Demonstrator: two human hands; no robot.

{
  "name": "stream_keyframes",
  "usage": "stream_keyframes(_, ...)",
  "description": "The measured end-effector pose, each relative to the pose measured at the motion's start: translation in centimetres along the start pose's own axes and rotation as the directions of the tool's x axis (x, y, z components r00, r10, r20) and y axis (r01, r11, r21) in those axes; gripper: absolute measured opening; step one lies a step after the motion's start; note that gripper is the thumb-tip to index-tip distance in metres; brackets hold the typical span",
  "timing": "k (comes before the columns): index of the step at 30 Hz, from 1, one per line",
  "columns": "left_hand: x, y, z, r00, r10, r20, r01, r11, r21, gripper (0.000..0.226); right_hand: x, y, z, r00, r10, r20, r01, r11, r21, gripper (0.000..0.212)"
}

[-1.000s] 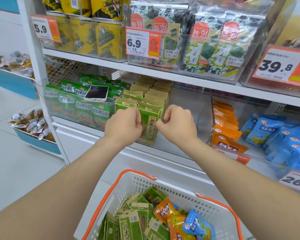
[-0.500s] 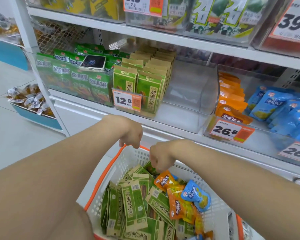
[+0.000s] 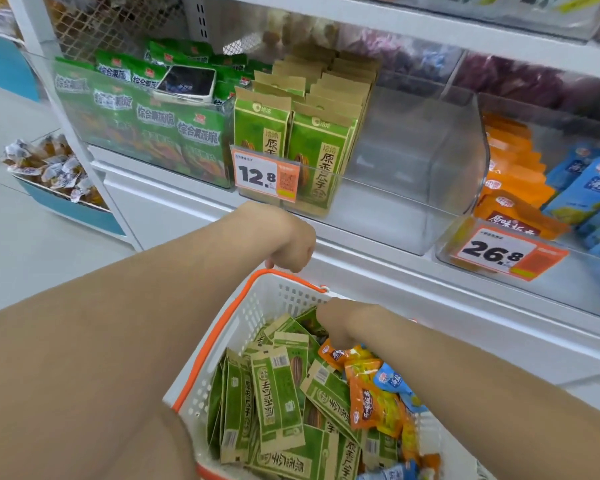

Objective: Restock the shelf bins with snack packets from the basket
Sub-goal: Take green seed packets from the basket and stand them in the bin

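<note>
Left hand (image 3: pixel 293 245) curled, empty; right hand (image 3: pixel 343 323) among glossy flat packets (image 3: pixel 278 393), grip unclear.

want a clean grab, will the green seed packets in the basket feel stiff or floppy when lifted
Probably fairly stiff: the green seed packets look like flat paper pouches with creased edges. Likely light, since they look thin and lie loosely heaped in the basket. Lifting one may shift its neighbours, as they overlap at angles.

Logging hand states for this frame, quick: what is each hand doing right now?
Left hand: over the basket rim, fingers curled; grip cannot be told.
Right hand: down among the green packets; grip cannot be told.
</note>
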State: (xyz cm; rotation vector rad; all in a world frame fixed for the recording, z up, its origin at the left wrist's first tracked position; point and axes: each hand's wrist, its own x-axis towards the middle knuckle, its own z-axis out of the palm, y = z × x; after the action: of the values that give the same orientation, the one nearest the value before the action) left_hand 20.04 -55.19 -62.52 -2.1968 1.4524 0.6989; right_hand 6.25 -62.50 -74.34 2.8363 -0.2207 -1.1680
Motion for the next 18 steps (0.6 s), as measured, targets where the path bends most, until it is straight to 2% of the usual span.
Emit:
stream_keyframes(6,-1.1,0.8,-1.4,0.998,-0.006,0.057,0.009,0.998,-0.059,0.036,0.3,0.2,-0.6,0.969,0.082,-0.235,-0.062,0.994,0.088,0.012)
stream_keyframes(8,-1.3,0.9,-1.4,0.998,0.001,0.062,0.004,0.997,-0.074,0.037,-0.1,0.4,-1.2,0.952,0.091,-0.293,-0.068,0.994,0.089,0.025)
stream_keyframes(11,-1.8,0.2,-1.3,0.998,-0.005,0.057,0.005,1.000,-0.002,0.047,-1.2,1.0,-2.4,0.913,0.076,-0.400,-0.039,0.994,0.098,0.027)
stream_keyframes(15,-2.7,-0.3,-1.2,1.000,-0.009,0.026,0.007,0.997,0.078,0.063,-3.5,1.7,-5.0,0.859,0.050,-0.510,0.070,0.974,0.214,0.021)
stream_keyframes(18,-3.6,-0.1,-1.8,1.000,0.006,-0.024,-0.005,0.999,0.047,0.057,-5.9,2.0,-7.2,0.813,0.000,-0.582,0.197,0.941,0.275,0.019)
